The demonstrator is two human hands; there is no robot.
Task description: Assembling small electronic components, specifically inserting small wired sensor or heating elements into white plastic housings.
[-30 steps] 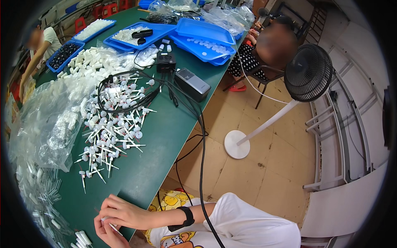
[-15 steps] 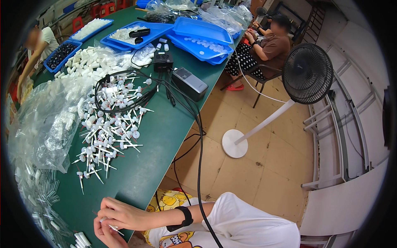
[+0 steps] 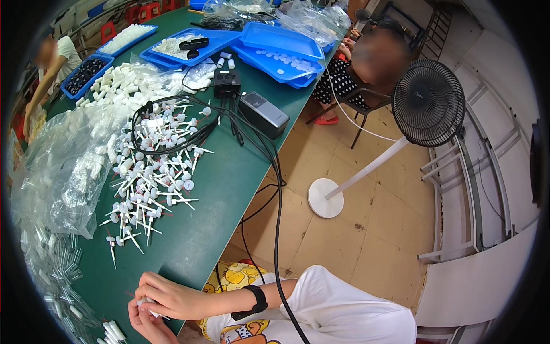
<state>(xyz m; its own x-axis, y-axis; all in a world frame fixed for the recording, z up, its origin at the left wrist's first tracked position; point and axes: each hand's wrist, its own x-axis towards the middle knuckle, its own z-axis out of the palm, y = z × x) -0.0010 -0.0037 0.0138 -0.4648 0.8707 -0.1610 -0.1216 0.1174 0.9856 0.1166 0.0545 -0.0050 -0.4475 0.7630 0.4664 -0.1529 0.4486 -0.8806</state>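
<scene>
My right hand [image 3: 176,297], with a black band on its wrist, is closed with its fingers over a small white part [image 3: 151,313]. Beneath it, my left hand [image 3: 148,328] has its fingers curled round the same part from the other side. Fingers hide most of the part; a thin red tip sticks out at its left. Both hands are at the near edge of the green table [image 3: 197,246]. Farther off lies a heap of white stemmed pieces with pale round caps [image 3: 152,183], some with thin red bits. Several white tubes [image 3: 113,331] lie left of my left hand.
Clear tubes [image 3: 60,269] and a plastic bag [image 3: 57,172] cover the table's left side. Black cables [image 3: 276,206] cross the heap and hang over the edge near a grey power bank [image 3: 263,114]. Blue trays [image 3: 281,37] stand far back; a fan [image 3: 428,103] stands right.
My hands stay in nearly the same place; the white part has turned between my fingers, and its stem shows less. The seated person at the far right has leaned or turned.
</scene>
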